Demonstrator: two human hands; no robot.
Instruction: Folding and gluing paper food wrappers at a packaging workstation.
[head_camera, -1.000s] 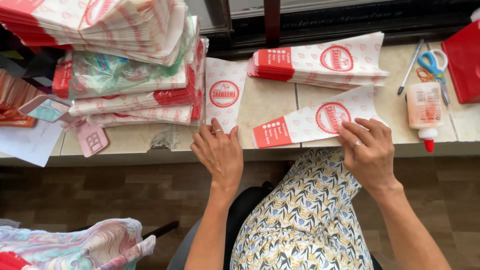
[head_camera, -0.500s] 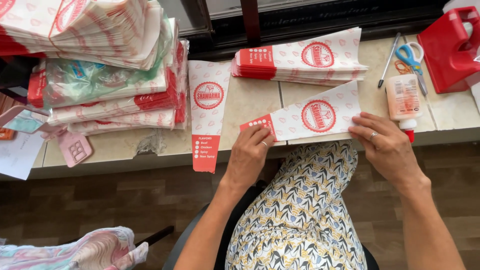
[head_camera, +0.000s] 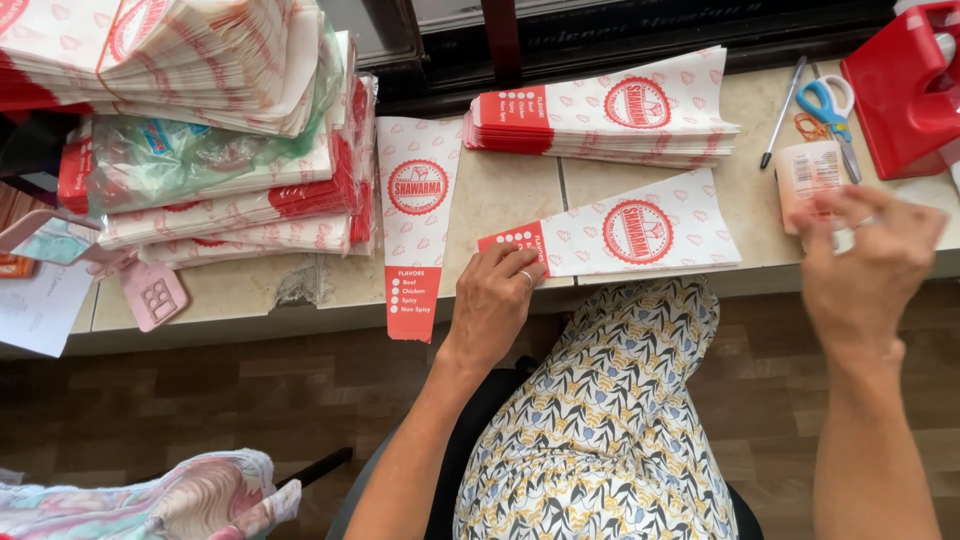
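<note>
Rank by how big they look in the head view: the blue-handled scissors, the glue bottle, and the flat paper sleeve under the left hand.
1. Paper sleeve
2. Glue bottle, partly hidden by the right hand
3. Scissors, though close to the bottle

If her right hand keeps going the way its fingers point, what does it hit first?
Most likely the glue bottle: the right hand is blurred, fingers aimed at it; whether they touch is unclear.

We are reaching both bare forearms up and forward from the lower edge of the head view. Our left hand (head_camera: 495, 300) is lying palm down, fingers curled slightly, a ring showing on one finger. Our right hand (head_camera: 868, 262), well apart to the right and at about the same height, is lifting with fingers bent and spread, blurred, wearing a ring too.
</note>
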